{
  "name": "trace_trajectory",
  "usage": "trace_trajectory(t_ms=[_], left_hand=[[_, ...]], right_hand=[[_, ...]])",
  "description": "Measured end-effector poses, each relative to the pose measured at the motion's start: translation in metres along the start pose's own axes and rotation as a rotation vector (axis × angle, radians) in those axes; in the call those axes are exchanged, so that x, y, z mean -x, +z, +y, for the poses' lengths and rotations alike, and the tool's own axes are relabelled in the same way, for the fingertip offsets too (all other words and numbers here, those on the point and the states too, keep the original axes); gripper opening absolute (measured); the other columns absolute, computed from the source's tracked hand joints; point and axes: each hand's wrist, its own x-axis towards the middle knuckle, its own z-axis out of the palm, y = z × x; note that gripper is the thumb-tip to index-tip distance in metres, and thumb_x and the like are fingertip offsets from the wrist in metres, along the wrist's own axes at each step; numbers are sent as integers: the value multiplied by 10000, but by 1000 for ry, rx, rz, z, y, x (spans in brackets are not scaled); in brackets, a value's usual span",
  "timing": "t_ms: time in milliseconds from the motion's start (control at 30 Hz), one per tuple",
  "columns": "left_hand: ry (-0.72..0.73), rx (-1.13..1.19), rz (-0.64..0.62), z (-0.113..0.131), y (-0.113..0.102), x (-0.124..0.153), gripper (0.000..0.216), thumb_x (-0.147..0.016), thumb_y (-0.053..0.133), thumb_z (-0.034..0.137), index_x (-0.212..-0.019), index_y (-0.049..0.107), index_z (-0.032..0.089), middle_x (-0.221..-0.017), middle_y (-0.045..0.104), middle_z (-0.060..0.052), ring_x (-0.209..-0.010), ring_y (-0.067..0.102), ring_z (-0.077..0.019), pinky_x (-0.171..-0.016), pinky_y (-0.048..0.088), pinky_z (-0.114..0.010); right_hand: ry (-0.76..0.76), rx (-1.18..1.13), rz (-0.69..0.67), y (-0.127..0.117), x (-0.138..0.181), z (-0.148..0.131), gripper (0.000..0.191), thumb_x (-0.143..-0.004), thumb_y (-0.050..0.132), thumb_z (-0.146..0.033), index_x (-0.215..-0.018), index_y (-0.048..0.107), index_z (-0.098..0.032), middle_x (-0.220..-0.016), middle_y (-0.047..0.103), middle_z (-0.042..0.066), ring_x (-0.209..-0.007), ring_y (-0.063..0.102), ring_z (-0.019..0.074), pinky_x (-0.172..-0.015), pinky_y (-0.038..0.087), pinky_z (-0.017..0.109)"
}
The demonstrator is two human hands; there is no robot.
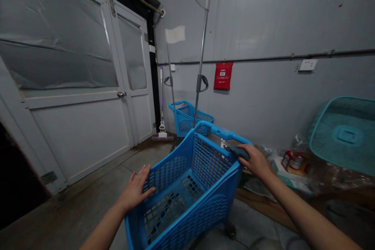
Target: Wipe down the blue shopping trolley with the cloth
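A blue plastic shopping cart (205, 203) with mesh sides stands before me, and its basket holds nothing. My left hand (136, 189) straddles the left rim, the thumb on the inner side and the fingers nearly straight along the edge. At the far right corner, below the blue handle bar (231, 134), my right hand (254, 160) is closed on a dark grey cloth (240, 152). That cloth lies against the rim. A metal pole (202, 50) with a grey looped grip rises behind the cart's far end.
A second blue cart (187, 121) with a flagged pole stands by the wall, beside a mop (162, 134). White double doors (79, 125) are at left. Right of me are a turquoise basket (348, 134), a red tin (293, 161), plastic wrap and cardboard. A red pouch (223, 76) hangs on the wall.
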Motion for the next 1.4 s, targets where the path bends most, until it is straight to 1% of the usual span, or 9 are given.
trace_trajectory(t_ms=[100,267,433,667,800,967,1167,1267,1400], left_hand=[[-137,17,35,31,-3,13,727,-910,350,524,-1494,228,107,-1542,259,-149,-1435,202,-293,-1133,212,-565],[-3,112,115,98,7,64,677,-939,351,493,-1519,89,261,-1566,221,-57,-1444,185,-250,-1144,216,-537],[-79,204,5,113,4,78,669,-930,361,499,-1513,156,243,-1562,226,-75,-1438,201,-259,-1139,206,-565],[-165,288,-130,107,-5,65,693,-930,294,540,-1507,193,170,-1555,236,-88,-1429,222,-230,-1146,222,-533],[-131,281,-91,114,-4,66,671,-933,306,539,-1506,206,204,-1549,259,-81,-1423,247,-231,-1138,248,-529],[-137,278,-88,119,-6,66,643,-946,281,513,-1508,199,212,-1556,247,-68,-1432,221,-216,-1148,219,-528],[-214,285,-126,115,-11,67,634,-952,253,467,-1509,188,173,-1567,217,-84,-1444,182,-221,-1155,171,-545],[-266,266,-164,112,-14,69,666,-941,274,482,-1512,170,156,-1572,199,-97,-1448,160,-234,-1153,167,-548],[-280,266,-199,111,-15,68,708,-927,273,516,-1516,140,147,-1578,168,-96,-1451,146,-234,-1154,167,-540]], right_hand=[[24,-42,14,-14,4,-8,352,-800,531,-301,-1131,601,-205,-1118,664,96,-1008,633,273,-872,497,426],[46,-27,206,-79,-2,-19,392,-795,538,-363,-1156,593,-223,-1121,661,82,-1000,632,273,-870,495,399],[94,1,310,-114,-17,-17,450,-769,578,-396,-1177,553,-207,-1116,637,94,-984,621,282,-846,494,393],[-33,41,-66,-45,-14,12,348,-828,573,-417,-1098,611,-202,-1081,641,103,-993,608,262,-878,481,400],[-40,128,-101,-26,-6,-1,425,-834,592,-445,-1166,586,-180,-1114,624,130,-1017,591,277,-887,473,416],[-176,22,-260,-5,17,-72,336,-890,524,-375,-1162,592,-190,-1121,614,110,-1038,570,249,-926,436,394],[-335,-122,-396,47,64,-161,492,-817,583,-271,-1299,489,-254,-1337,478,100,-1205,434,262,-1016,349,435],[-352,-60,-384,49,62,-150,471,-818,581,-238,-1283,505,-255,-1295,511,106,-1155,463,269,-990,367,442],[-233,43,-208,23,39,-84,412,-804,550,-173,-1213,566,-222,-1202,566,118,-1095,521,278,-967,402,461]])
